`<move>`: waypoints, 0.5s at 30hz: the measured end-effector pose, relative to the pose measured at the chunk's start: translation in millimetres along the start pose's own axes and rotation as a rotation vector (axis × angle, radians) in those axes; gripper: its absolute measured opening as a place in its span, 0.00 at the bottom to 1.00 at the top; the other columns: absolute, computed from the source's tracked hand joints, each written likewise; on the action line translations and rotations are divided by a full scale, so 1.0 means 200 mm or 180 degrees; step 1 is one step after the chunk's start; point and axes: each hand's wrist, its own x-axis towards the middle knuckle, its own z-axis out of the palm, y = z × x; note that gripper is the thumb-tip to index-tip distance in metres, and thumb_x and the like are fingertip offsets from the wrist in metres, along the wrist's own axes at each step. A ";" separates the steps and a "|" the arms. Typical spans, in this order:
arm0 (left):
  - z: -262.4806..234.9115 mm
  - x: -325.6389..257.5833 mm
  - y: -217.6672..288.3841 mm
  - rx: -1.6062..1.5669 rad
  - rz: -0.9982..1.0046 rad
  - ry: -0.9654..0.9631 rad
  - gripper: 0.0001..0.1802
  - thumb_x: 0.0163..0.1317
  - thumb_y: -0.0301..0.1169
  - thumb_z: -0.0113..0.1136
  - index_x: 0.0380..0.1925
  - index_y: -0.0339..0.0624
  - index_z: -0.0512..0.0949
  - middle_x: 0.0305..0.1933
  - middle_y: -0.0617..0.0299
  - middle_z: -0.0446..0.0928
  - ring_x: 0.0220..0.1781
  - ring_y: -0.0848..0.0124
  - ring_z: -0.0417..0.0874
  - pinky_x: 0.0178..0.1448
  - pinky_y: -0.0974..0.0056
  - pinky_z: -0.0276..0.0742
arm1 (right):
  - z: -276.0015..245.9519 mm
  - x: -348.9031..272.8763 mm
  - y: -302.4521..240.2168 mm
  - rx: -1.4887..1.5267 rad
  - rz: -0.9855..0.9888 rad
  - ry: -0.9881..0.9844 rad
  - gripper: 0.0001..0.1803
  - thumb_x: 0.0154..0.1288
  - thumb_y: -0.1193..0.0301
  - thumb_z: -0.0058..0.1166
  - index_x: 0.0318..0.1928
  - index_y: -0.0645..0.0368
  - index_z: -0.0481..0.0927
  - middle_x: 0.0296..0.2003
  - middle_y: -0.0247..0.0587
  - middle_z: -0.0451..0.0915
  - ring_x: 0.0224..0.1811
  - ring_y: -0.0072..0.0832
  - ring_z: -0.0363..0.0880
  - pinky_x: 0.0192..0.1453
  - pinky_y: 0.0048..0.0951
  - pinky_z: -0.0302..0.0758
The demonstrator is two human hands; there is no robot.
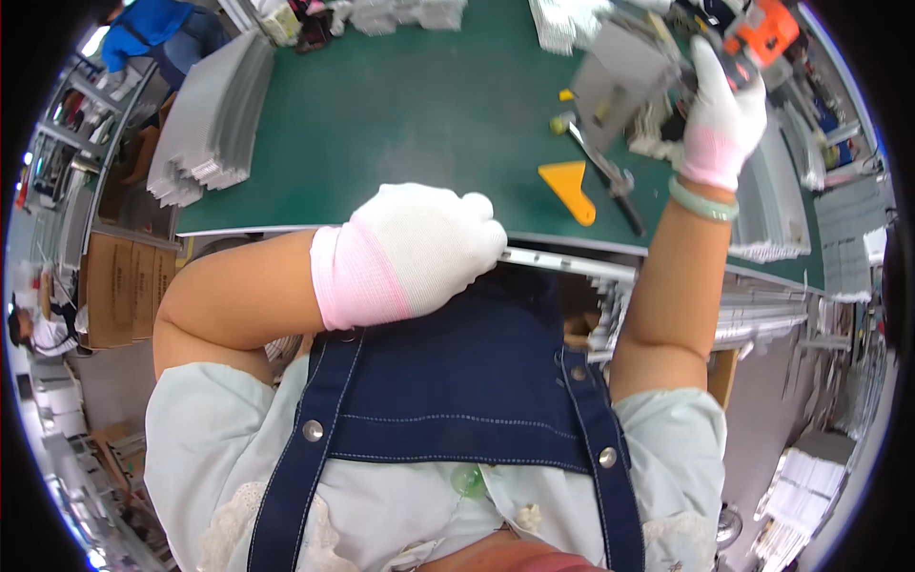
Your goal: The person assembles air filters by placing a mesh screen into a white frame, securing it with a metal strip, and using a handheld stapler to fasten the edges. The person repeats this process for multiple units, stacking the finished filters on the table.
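My left hand (424, 243), in a white glove with a pink cuff, is closed in a fist at the table's front edge. A slim silver metal strip with holes (567, 262) runs out from that fist to the right and lies in its grip. Away at the far right, my right hand (724, 119), gloved the same way, is wrapped round the dark part of an orange and black power tool (765, 33). Its exact kind is hard to tell, as the tool is partly hidden by the fingers. A yellow plastic scraper (570, 186) lies between the hands.
Beside the scraper lies a metal hand tool with a dark handle (624, 205). A grey bin (624, 76) stands behind it on the green tabletop (400, 114). Stacked grey panels (214, 114) stand at left, more (767, 205) at right. A person in blue (157, 33) is at the far left.
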 end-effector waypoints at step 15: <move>0.13 0.05 -0.08 -0.0426 0.0221 0.0148 0.09 0.52 0.32 0.69 0.29 0.44 0.78 0.30 0.57 0.77 0.29 0.55 0.81 0.32 0.54 0.77 | 0.20 -0.14 -0.17 0.1613 0.0624 -0.0617 0.10 0.64 0.74 0.61 0.46 0.61 0.80 0.35 0.26 0.80 0.33 0.14 0.73 0.39 0.19 0.71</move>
